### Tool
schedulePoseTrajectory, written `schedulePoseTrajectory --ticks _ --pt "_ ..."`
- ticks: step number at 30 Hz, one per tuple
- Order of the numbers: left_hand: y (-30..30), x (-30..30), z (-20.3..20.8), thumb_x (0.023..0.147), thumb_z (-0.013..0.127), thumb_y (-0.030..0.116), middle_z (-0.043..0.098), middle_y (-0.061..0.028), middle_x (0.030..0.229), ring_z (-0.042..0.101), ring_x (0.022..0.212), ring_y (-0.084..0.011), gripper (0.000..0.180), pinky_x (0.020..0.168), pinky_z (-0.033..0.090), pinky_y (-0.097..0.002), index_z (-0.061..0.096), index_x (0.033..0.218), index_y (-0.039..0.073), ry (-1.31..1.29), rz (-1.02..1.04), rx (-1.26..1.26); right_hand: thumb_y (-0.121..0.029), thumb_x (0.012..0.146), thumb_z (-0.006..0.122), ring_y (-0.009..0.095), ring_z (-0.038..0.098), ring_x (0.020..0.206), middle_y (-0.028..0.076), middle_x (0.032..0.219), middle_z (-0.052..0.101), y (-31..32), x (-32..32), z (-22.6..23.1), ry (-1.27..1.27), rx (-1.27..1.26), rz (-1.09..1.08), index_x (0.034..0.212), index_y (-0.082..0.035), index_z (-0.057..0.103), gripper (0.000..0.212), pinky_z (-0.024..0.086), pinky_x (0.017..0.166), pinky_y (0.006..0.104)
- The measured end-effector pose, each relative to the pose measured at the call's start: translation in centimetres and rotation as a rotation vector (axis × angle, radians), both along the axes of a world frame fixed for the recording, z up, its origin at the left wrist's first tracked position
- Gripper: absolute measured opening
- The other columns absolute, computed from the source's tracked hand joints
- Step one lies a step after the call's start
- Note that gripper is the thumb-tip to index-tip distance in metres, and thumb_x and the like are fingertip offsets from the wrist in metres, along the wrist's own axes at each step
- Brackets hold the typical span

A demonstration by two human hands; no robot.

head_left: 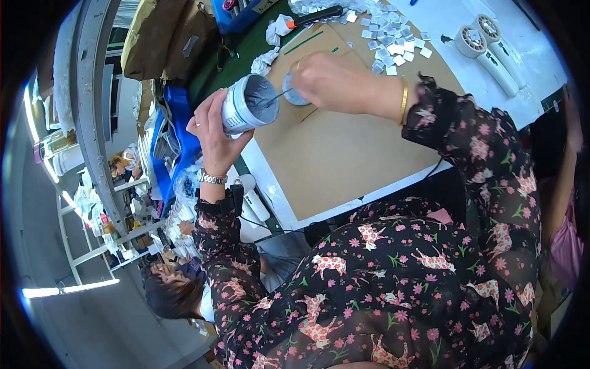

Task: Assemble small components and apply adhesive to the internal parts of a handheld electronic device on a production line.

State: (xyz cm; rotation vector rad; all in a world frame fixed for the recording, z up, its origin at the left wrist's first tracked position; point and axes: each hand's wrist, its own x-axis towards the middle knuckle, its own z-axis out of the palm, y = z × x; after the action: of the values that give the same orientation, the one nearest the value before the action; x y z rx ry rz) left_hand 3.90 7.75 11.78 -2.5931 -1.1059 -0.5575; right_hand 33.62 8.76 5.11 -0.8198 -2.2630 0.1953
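My left hand [216, 135] is wrapped round a white plastic tub [235, 112], tilted with its mouth toward the right. Thick grey paste [259, 103] coats the inside. A thin dark stirring stick [280, 96] reaches into the tub from my right hand [322, 80], whose fingers are closed round its other end. Partly behind that hand lies a round lid [294, 95], smeared with grey, on a smaller piece of cardboard [305, 51] with green strips. Below both hands spreads a large brown cardboard sheet [344, 163].
Several small whitish square pieces [393, 40] are scattered at the back. White handheld fans [491, 52] lie at the far right. A utility knife [314, 16] and crumpled tissues [265, 61] lie behind the tub. Blue bins [175, 147] stand left; another person [178, 289] sits at the left.
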Motion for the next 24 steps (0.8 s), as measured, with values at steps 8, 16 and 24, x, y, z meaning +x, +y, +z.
schedulePoseTrajectory --ticks 8,16,24 --pt "0.7 1.2 1.0 0.058 0.095 0.013 0.062 -0.0068 0.142 0.057 0.132 -0.0277 0.097 0.104 0.030 -0.0421 0.056 0.147 0.018 0.114 -0.039 0.009 -0.007 0.091 0.068 0.038 0.069 0.087 0.017 0.084 0.069 -1.2 -1.3 -0.8 0.238 -0.160 0.133 0.085 0.002 0.071 0.011 0.054 0.076 0.0479" --pt "1.7 0.5 1.7 0.057 0.094 0.011 0.062 -0.0075 0.144 0.057 0.134 -0.0290 0.099 0.105 0.031 -0.0441 0.055 0.148 0.019 0.148 -0.054 -0.010 -0.010 0.095 0.067 0.033 0.070 0.090 0.014 0.092 0.070 -0.7 0.7 -0.3 0.345 0.015 -0.009 0.101 -0.002 0.073 0.012 0.055 0.080 0.0449" --pt "2.2 0.5 4.6 0.060 0.095 0.017 0.062 -0.0077 0.144 0.057 0.135 -0.0287 0.095 0.107 0.032 -0.0443 0.058 0.147 0.018 0.122 -0.099 -0.056 -0.009 0.095 0.065 0.030 0.070 0.089 0.011 0.094 0.068 1.4 -0.5 0.4 0.287 0.287 -0.061 0.100 -0.003 0.072 0.010 0.056 0.078 0.0428"
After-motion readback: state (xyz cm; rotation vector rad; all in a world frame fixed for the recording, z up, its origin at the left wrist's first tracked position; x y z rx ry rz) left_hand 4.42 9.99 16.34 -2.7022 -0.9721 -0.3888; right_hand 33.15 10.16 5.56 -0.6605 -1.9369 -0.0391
